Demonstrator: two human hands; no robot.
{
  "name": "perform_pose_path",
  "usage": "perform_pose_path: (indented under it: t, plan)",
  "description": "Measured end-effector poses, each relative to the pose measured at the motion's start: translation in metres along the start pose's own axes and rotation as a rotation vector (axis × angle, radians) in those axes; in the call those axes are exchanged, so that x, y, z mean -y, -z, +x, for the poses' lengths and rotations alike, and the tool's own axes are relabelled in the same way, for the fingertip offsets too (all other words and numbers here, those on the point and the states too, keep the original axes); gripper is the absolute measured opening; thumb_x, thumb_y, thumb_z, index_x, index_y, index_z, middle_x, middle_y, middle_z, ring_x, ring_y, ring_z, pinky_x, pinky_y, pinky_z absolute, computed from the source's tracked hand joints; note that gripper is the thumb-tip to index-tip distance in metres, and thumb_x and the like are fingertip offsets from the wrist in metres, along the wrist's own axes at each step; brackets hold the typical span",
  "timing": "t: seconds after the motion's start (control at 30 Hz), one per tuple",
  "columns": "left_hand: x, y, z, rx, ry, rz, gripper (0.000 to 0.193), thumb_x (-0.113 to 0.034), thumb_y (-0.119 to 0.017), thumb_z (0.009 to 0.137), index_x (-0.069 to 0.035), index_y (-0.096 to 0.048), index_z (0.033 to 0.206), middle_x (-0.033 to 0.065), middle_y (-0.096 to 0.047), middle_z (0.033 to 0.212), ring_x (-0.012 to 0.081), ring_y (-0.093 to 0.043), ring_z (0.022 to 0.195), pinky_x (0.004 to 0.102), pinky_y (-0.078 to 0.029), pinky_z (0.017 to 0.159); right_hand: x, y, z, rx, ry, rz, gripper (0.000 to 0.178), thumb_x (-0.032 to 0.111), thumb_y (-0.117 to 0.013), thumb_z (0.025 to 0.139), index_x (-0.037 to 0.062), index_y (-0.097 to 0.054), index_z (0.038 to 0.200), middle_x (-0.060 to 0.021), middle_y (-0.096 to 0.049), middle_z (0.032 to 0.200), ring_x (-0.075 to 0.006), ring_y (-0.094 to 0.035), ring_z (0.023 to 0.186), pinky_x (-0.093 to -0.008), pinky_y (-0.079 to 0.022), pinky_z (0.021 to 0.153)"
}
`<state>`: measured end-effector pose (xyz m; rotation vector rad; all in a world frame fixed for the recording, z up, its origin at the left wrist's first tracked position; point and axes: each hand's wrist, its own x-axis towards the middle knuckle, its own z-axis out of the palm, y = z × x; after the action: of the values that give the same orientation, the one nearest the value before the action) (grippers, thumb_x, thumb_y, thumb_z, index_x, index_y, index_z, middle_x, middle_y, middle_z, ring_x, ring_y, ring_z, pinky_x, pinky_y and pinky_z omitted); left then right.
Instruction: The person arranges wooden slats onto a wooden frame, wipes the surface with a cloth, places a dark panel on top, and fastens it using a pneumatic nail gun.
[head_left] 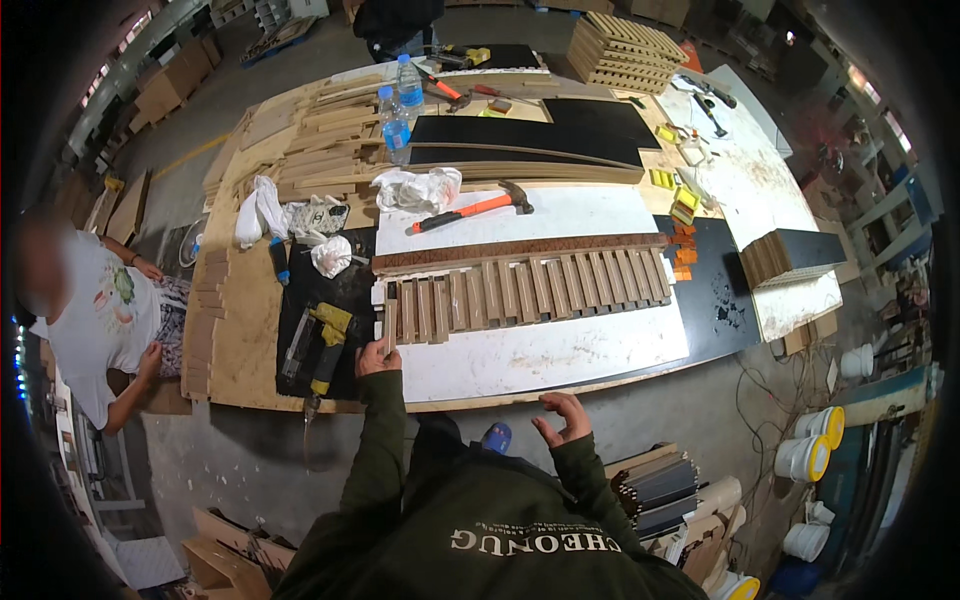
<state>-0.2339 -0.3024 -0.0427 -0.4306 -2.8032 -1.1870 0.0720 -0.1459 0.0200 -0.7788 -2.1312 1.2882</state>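
A row of short wooden slats [520, 292] stands side by side on a white board [560, 352], along a long brown wooden strip [520, 252]. At the row's left end, my left hand [377, 358] is closed on the near end of a wooden slat [392, 312]; its fingertips are partly hidden. My right hand [568, 418] hangs in the air off the table's near edge, thumb and fingers apart, with nothing in it. A yellow and black nail gun [325, 335] lies on a dark sheet just left of my left hand.
An orange-handled hammer [470, 208], crumpled white cloth [418, 188] and water bottles [394, 125] lie or stand beyond the row. Orange pieces [684, 250] sit at its right end, near stacked dark panels [790, 258]. Another person [105, 290] is at the left.
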Motion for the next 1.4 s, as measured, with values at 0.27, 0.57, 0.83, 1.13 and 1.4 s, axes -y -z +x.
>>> perform_pose_path:
  t: [0.27,0.57,0.83,1.13,1.4]
  plan:
    - [-0.013,-0.002,0.011,0.063,-0.114,0.083,0.032,-0.014,-0.065,0.067,-0.007,-0.064,0.098,0.0165,-0.059,0.083,0.0324,-0.057,0.076,0.0412,-0.047,0.072,0.014,-0.016,0.018,0.03,-0.006,0.006,0.035,0.008,-0.071,0.07,0.0042,-0.059,0.103,-0.0112,-0.059,0.095,-0.0212,-0.058,0.082,-0.0305,-0.047,0.074]
    - [0.004,0.025,0.03,0.268,-0.332,-0.22,0.038,-0.011,-0.076,0.062,-0.005,-0.066,0.099,0.0113,-0.05,0.085,0.0276,-0.051,0.079,0.036,-0.044,0.07,0.048,-0.061,0.08,0.137,0.212,-0.074,0.03,0.011,-0.07,0.072,0.0057,-0.059,0.099,-0.0118,-0.059,0.096,-0.0281,-0.058,0.087,-0.0347,-0.048,0.076]
    - [-0.001,0.022,0.062,0.39,-0.223,-0.29,0.034,-0.015,-0.077,0.062,-0.004,-0.066,0.093,0.01,-0.056,0.091,0.022,-0.056,0.07,0.0324,-0.047,0.063,0.048,-0.109,0.133,0.182,0.398,-0.367,0.031,0.018,-0.072,0.067,0.0114,-0.06,0.095,-0.0068,-0.057,0.099,-0.0271,-0.054,0.093,-0.0401,-0.042,0.081]
    - [-0.003,0.008,0.076,0.397,-0.325,-0.111,0.032,-0.021,-0.079,0.061,-0.002,-0.06,0.079,0.011,-0.055,0.078,0.0245,-0.056,0.069,0.0355,-0.045,0.058,0.006,-0.125,0.142,0.075,0.411,-0.513,0.022,0.022,-0.069,0.069,0.0172,-0.062,0.088,-0.0034,-0.055,0.104,-0.0265,-0.05,0.1,-0.0424,-0.037,0.086]
    - [-0.012,0.005,0.073,0.352,-0.314,-0.118,0.033,-0.022,-0.079,0.061,-0.003,-0.059,0.08,0.0122,-0.054,0.079,0.0264,-0.055,0.072,0.0372,-0.044,0.061,0.012,-0.125,0.15,0.008,0.298,-0.559,0.025,0.025,-0.064,0.07,0.0172,-0.058,0.093,-0.0044,-0.051,0.111,-0.0271,-0.044,0.107,-0.0444,-0.029,0.091]
